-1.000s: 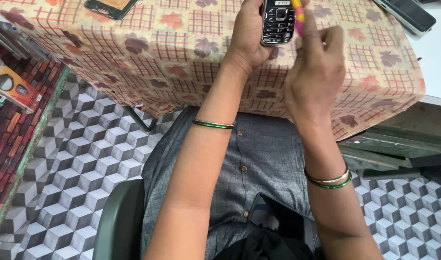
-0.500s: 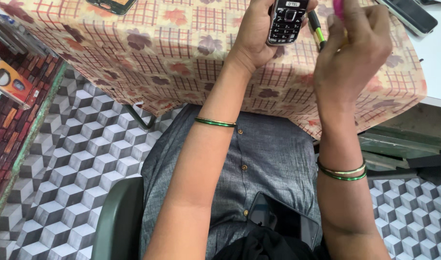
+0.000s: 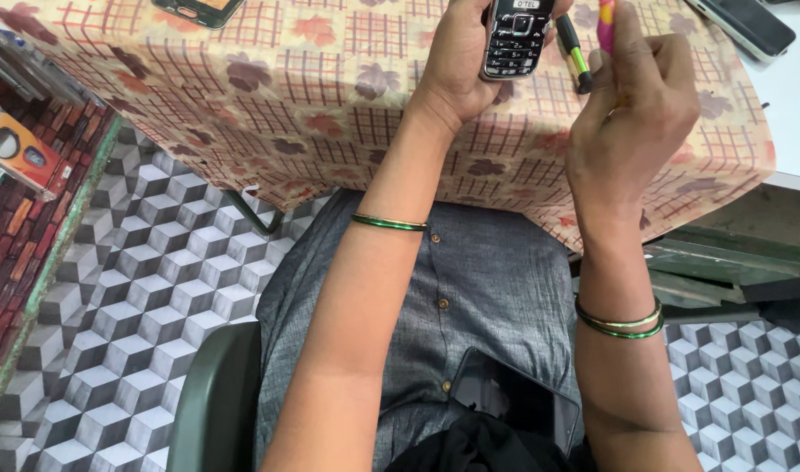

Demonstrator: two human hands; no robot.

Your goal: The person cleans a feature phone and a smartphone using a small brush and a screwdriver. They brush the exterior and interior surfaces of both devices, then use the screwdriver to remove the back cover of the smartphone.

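Two hands are raised over the table edge: the left hand (image 3: 457, 65) is wrapped around a black keypad phone (image 3: 515, 37), while the right hand (image 3: 632, 127) grips a pink-handled tool (image 3: 606, 22). Below them hangs a patterned tablecloth (image 3: 269, 96).

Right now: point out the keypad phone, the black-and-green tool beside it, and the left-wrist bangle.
keypad phone (image 3: 514, 37), head view, on its keypad face.
black-and-green tool (image 3: 574, 54), head view, on the middle of its shaft.
left-wrist bangle (image 3: 389, 224), head view, on the green band across the forearm.
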